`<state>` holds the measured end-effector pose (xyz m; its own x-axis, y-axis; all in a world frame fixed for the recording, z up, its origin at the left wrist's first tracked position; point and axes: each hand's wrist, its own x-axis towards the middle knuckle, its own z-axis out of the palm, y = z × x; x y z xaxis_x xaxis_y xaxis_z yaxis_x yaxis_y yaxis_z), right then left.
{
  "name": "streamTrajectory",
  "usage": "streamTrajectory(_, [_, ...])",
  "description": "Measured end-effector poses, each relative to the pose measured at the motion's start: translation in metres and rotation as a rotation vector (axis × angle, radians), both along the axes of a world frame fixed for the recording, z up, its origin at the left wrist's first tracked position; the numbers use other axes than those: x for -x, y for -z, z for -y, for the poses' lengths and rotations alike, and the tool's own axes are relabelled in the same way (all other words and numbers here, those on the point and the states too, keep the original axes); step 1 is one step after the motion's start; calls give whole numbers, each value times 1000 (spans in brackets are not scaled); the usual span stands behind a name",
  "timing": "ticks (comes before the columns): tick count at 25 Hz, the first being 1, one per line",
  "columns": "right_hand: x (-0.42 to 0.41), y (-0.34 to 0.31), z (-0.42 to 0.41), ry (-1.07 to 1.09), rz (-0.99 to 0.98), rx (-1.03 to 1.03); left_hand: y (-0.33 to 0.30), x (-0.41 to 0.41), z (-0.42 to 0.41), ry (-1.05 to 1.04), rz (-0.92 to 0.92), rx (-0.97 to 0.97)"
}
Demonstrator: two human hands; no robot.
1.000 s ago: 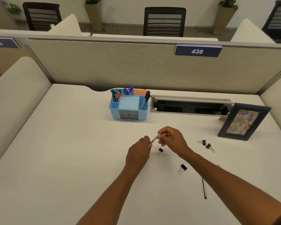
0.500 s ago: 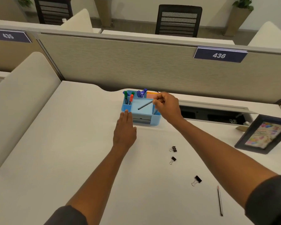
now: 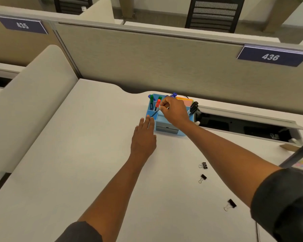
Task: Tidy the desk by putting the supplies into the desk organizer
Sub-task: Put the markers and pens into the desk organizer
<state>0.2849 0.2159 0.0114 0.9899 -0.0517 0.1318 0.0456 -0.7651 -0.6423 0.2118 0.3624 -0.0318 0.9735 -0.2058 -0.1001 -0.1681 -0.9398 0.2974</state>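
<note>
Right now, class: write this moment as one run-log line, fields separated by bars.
right hand: pinches pencil, tip at desk organizer front-left slot | left hand: flat, fingertips touching organizer | binder clips: three on desk

You see "435" on the dark nameplate (image 3: 23, 25) at the partition's left top edge, "436" on the nameplate (image 3: 271, 57) at its right.

bright, even indoor light with soft faint shadows; slight motion blur throughout; wide-angle bending tilts the partition (image 3: 147, 63) near the edges.
</note>
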Motion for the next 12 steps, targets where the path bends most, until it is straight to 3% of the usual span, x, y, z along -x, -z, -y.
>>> streamTrajectory(12, [-15, 21, -13, -59, -121, 84, 1, -3, -1, -21, -18, 63])
